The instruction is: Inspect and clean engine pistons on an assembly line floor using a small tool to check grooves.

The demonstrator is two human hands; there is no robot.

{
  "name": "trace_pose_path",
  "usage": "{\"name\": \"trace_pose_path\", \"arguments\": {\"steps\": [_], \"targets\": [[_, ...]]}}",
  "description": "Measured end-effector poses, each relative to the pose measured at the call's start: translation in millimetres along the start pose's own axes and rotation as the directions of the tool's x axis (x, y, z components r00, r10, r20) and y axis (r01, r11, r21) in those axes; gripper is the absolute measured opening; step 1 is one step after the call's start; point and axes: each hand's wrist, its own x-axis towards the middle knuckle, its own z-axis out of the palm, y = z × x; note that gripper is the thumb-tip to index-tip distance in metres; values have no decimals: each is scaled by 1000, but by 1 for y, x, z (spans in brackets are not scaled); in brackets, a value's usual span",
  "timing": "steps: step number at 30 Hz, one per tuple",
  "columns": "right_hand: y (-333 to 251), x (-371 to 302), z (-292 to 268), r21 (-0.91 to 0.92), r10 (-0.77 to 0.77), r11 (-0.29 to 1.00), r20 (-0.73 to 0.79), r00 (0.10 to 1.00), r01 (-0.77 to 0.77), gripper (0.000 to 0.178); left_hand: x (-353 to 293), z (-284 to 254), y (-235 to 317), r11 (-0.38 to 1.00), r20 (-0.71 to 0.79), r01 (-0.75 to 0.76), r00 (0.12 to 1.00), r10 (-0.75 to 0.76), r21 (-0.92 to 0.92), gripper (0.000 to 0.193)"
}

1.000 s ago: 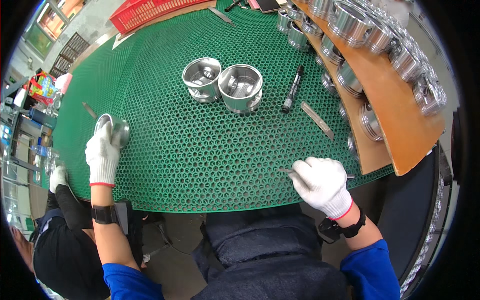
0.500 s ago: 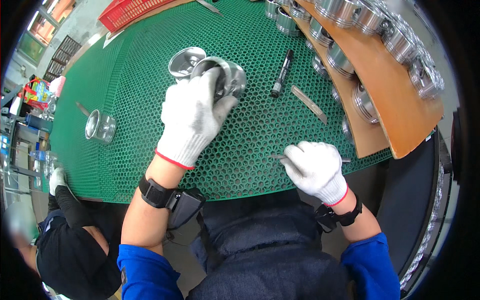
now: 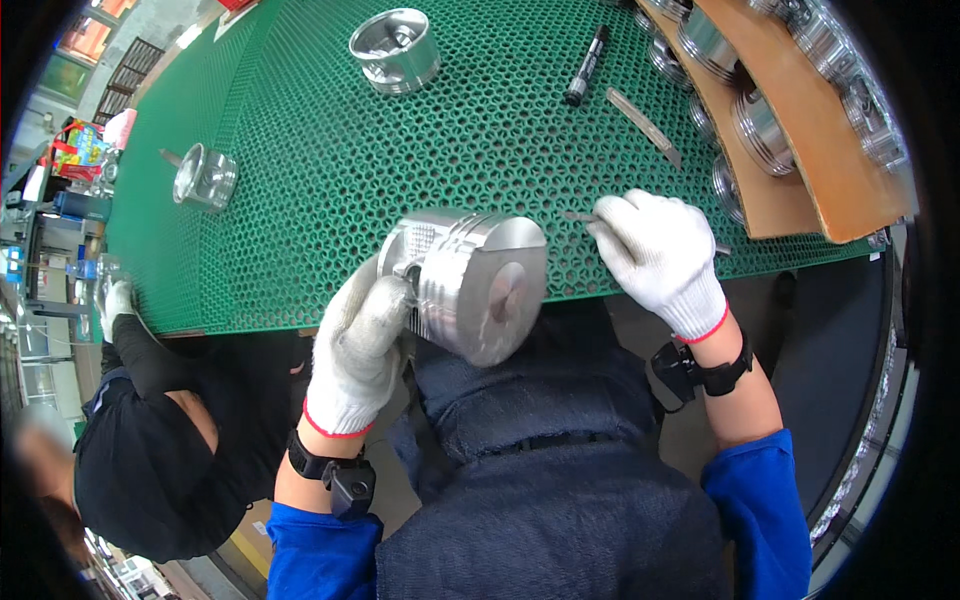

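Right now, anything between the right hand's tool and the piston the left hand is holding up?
Nothing visible. The left hand holds the metal piston lifted at the near edge of the green mat. The right hand pinches a thin tool just beside it; only bare mat lies between.

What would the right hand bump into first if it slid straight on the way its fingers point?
Probably the piston held in the left hand: the right hand points leftward over the green mat. Depth is unclear.
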Motion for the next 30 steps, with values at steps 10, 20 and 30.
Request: {"name": "trace_pose_path", "arguments": {"steps": [10,20,30], "targets": [[-34,7,-28,596,183,662,459,870,-453,21,6,-11,-17,669,144,-334,935,323,665,33],[-43,16,-25,529,85,800,368,926,-284,18,26,6,3,811,48,-134,990,129,570,39],[-37,18,-24,297,-167,949,179,970,108,14,52,5,10,798,56,-91,996,72,596,37]]}}
